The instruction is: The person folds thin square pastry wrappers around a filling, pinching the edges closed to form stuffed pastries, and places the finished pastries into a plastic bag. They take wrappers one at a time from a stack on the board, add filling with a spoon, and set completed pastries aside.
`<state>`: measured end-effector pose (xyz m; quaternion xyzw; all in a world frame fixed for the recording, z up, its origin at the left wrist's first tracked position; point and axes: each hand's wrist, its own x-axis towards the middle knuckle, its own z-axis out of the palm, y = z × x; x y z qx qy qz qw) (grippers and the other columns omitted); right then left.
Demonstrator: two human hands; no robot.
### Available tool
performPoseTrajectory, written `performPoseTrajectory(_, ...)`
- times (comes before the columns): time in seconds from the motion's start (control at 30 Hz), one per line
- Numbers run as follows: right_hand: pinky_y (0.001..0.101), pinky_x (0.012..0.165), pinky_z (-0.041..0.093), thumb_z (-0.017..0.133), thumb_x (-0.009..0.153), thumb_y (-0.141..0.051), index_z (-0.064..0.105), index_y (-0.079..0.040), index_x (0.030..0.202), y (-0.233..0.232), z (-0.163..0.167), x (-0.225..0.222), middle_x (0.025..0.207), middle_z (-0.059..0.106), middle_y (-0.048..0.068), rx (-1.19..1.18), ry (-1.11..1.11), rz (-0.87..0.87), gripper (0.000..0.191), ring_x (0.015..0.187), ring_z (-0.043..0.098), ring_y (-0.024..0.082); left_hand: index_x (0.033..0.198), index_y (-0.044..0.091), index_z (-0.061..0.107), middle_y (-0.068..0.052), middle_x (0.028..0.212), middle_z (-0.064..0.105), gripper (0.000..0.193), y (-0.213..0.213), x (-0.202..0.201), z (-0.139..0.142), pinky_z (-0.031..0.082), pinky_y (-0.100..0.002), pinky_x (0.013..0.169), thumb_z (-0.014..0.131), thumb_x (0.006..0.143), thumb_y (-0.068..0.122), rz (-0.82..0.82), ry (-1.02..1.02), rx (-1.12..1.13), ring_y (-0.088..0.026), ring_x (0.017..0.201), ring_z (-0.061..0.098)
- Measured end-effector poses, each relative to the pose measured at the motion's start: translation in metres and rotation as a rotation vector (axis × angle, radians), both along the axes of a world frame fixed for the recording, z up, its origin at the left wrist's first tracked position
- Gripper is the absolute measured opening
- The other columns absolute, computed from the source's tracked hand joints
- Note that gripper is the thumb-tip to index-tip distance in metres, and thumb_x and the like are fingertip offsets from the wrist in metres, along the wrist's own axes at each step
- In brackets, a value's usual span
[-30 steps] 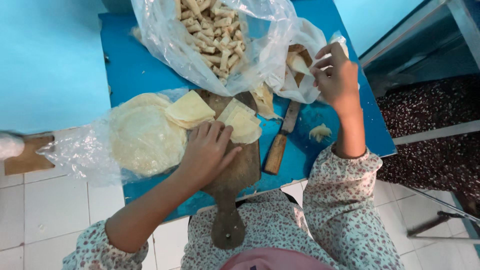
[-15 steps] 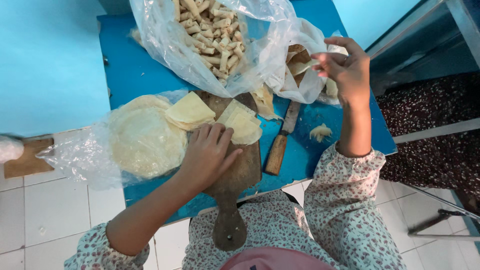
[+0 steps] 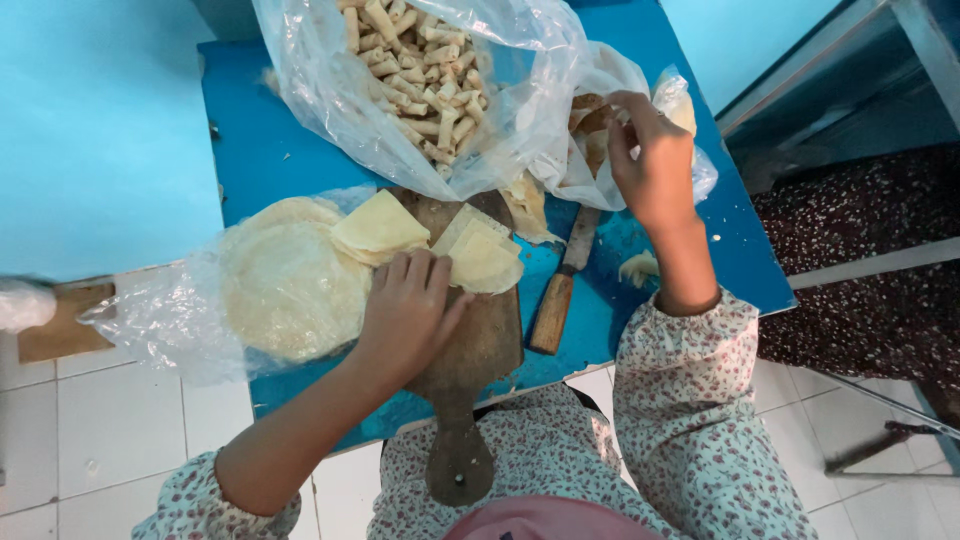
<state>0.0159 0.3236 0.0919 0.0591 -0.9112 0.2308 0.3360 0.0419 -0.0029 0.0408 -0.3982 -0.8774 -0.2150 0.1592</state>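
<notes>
On the blue worktop (image 3: 250, 150), everything can be placed from the wooden board (image 3: 480, 330) near its front edge, whose handle juts over that edge toward the person. Beyond the board, at the far side of the worktop, lies the large clear bag (image 3: 330, 90) of small pale rolls (image 3: 415, 60). To the board's far right is a smaller white bag (image 3: 590, 165), crumpled and open, touching the large one. Left of the board a stack of round wrappers (image 3: 285, 285) rests on thin clear plastic that hangs off the worktop's left edge. On the board's far end lie folded wrappers (image 3: 380, 225), one at the left corner and a few overlapping at the right corner. Just right of the board a knife (image 3: 560, 285) lies with its wooden handle toward the person and its blade running up under the white bag. Right of the knife sits a small pale scrap (image 3: 640, 268).

The left hand (image 3: 405, 315) lies flat on the board, palm down, fingers spread loosely and holding nothing, the fingertips touching the folded wrappers' near edge. The right hand (image 3: 650, 160) is up at the white bag's mouth, well right of the board, its fingers curled at the plastic; whether they pinch the bag or something inside it cannot be told.
</notes>
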Motion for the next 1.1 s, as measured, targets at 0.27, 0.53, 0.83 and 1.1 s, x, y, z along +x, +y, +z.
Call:
performPoseTrajectory(0.27,0.0296,0.068,0.057,0.067,0.100,0.006,0.068,0.000,0.116,0.012,-0.005,-0.003,0.088,0.074,0.014,-0.081,0.012,0.008,0.017,0.075,0.075,0.020,0.103,-0.001,0.059,-0.018,0.103,0.055,0.040,0.004,-0.002,-0.005,0.046,-0.049,0.083,0.078,0.086,0.030,0.007,-0.004,-0.024,-0.037,0.100,0.056)
performPoseTrajectory(0.53,0.0260,0.061,0.059,0.062,0.099,0.008,0.067,0.004,0.111,0.035,-0.021,-0.014,0.088,0.077,0.011,-0.418,0.020,-0.081,0.014,0.071,0.077,0.015,0.100,0.005,0.059,-0.013,0.098,0.056,0.026,0.009,0.000,-0.005,0.046,-0.048,0.085,0.075,0.089,0.021,-0.021,-0.098,0.051,-0.035,0.098,0.056)
performPoseTrajectory(0.83,0.0284,0.067,0.059,0.059,0.106,0.008,0.063,0.006,0.116,0.040,-0.019,-0.009,0.094,0.075,0.014,-0.671,0.130,0.077,0.011,0.072,0.072,0.015,0.125,0.007,0.065,-0.011,0.094,0.059,0.039,0.007,-0.003,-0.009,0.044,-0.046,0.079,0.068,0.086,0.015,-0.024,0.046,0.045,-0.032,0.093,0.060)
performPoseTrajectory(1.1,0.0270,0.071,0.057,0.058,0.103,0.008,0.063,0.003,0.116,-0.013,-0.021,0.013,0.099,0.073,0.011,-0.914,-0.123,0.349,0.015,0.077,0.068,0.014,0.104,0.011,0.067,-0.008,0.092,0.062,0.020,0.000,-0.006,-0.008,0.044,-0.046,0.087,0.069,0.084,0.010,-0.111,-0.035,0.221,-0.031,0.096,0.063)
